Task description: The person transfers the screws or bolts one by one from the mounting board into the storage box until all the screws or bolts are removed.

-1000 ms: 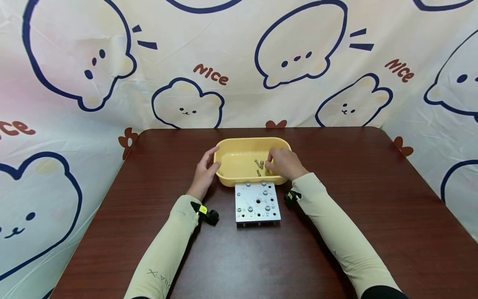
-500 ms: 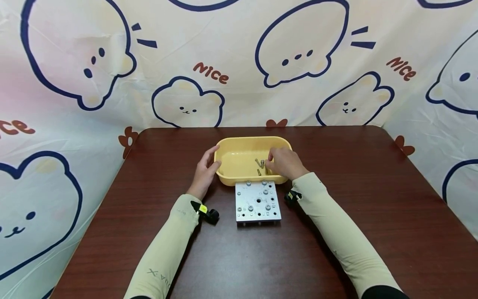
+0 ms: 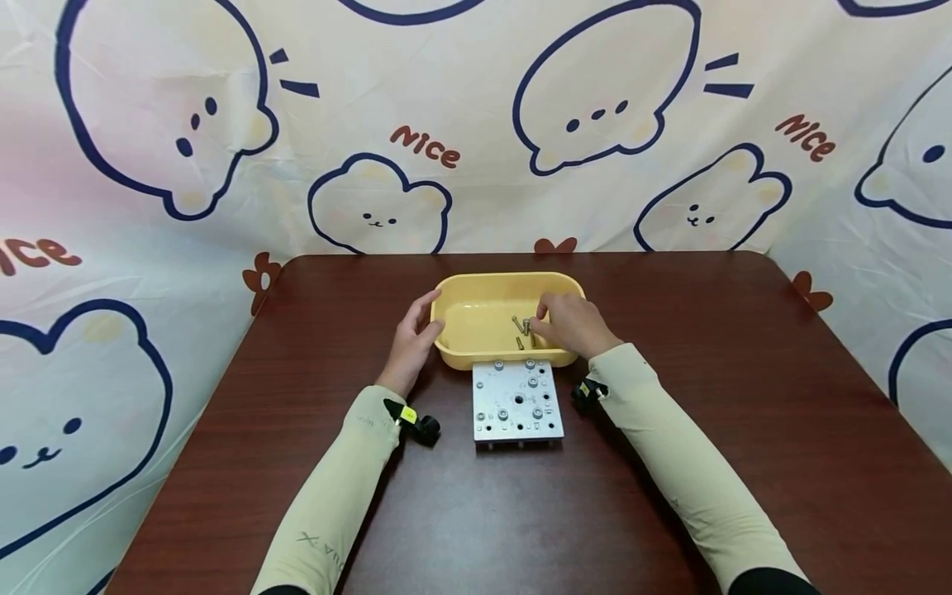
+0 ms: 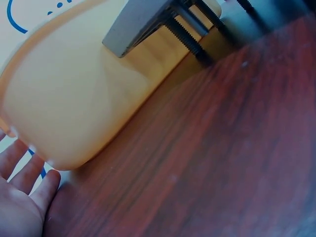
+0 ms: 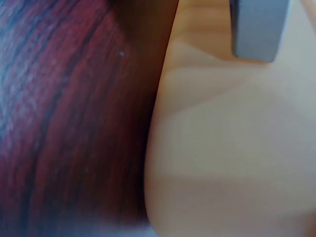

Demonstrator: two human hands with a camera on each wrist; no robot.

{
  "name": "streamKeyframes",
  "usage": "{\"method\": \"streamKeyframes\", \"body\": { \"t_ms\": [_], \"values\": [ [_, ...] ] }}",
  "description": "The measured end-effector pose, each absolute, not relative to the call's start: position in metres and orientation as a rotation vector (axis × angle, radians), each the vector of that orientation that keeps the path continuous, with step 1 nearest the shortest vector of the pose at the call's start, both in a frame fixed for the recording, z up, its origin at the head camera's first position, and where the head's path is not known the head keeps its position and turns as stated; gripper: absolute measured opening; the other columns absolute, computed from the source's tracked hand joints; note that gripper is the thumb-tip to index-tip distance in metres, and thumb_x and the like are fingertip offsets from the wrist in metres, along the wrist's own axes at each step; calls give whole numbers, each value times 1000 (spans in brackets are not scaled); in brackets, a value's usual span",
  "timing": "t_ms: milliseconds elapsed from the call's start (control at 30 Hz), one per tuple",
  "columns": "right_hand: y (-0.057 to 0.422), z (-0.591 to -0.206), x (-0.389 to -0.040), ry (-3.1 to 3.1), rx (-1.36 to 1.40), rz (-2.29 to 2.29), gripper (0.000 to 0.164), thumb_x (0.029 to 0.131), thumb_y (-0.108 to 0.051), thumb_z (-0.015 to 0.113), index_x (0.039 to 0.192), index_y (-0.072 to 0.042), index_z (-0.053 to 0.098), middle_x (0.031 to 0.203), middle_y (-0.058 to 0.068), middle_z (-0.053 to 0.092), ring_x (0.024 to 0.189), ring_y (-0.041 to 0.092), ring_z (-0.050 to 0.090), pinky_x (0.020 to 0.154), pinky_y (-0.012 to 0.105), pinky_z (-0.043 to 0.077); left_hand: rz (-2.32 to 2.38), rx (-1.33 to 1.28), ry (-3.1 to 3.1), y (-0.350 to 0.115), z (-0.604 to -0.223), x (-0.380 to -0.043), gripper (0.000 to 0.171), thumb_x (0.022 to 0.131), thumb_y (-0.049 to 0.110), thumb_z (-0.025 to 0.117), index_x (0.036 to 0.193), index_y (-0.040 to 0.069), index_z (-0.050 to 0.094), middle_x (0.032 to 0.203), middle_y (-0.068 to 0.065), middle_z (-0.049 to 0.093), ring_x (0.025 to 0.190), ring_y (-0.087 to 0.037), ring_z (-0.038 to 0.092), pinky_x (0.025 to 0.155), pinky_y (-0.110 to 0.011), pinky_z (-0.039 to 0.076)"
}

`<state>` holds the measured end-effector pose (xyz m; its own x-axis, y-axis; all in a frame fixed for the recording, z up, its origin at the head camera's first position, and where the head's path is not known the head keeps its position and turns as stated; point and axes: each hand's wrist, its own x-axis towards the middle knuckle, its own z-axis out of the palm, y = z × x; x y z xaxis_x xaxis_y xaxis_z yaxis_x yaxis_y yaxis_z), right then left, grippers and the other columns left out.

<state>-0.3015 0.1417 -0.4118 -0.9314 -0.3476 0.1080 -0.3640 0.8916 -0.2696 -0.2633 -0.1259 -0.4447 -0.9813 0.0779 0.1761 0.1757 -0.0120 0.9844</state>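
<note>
A yellow plastic tray [image 3: 476, 359] sits on the dark table, with several small metal screws [image 3: 519, 325] lying in its right half. At the tray's left end, my left hand [image 3: 407, 347] touches the rim and wall with spread, fairly straight fingers; its fingers [image 4: 22, 170] also show in the left wrist view. Inside the right end, my right hand [image 3: 573, 322] has curled fingers and pinches a screw [image 3: 532, 340], its upper part hidden by the fingertips. In front of the tray stands a silver metal plate [image 3: 506, 413] with holes and several bolts through it.
The brown wooden table [image 3: 491, 529] extends around the tray. A cartoon-printed cloth [image 3: 483, 190] hangs behind and at both sides. In the left wrist view, threaded bolts [image 4: 183, 38] reach down beneath the plate. The right wrist view shows mainly the tray's outer wall [image 5: 222, 148].
The view has shifted slightly, so everything appears a little further right. Both hands keep their places at the tray; slightly more of the screw at the right fingertips shows.
</note>
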Motion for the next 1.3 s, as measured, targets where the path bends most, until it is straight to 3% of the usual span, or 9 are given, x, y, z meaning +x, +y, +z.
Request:
{"method": "streamKeyframes", "body": {
  "t_ms": [200, 733, 1300],
  "values": [
    [147, -410, -300, -2963, 633, 537, 19, 83, -35, 56, 84, -16, 57, 52, 0, 48, 45, 14, 44, 43, 28, 36, -2163, -279, -2167, -125, -445, -265, 48, 89, 8, 49, 136, 13, 40, 141, 3, 35, 132, -18, 26, 102, -37, 29],
    [143, -377, -269, -2920, 852, 677, 24, 85, -30, 57, 101, -13, 54, 60, -1, 50, 50, 13, 45, 45, 27, 39, -2158, -305, -2170, -124, -445, -266, 48, 89, 10, 49, 136, 12, 38, 142, 2, 34, 130, -9, 27, 103, -36, 27],
    [123, -360, -225, -2775, 1192, 762, 18, 83, -23, 57, 99, -16, 52, 56, -8, 45, 46, 5, 41, 45, 21, 38, -2157, -274, -2184, -123, -445, -266, 47, 90, 5, 48, 136, 13, 40, 140, 5, 36, 130, -13, 28, 101, -37, 31]
  ]
}}
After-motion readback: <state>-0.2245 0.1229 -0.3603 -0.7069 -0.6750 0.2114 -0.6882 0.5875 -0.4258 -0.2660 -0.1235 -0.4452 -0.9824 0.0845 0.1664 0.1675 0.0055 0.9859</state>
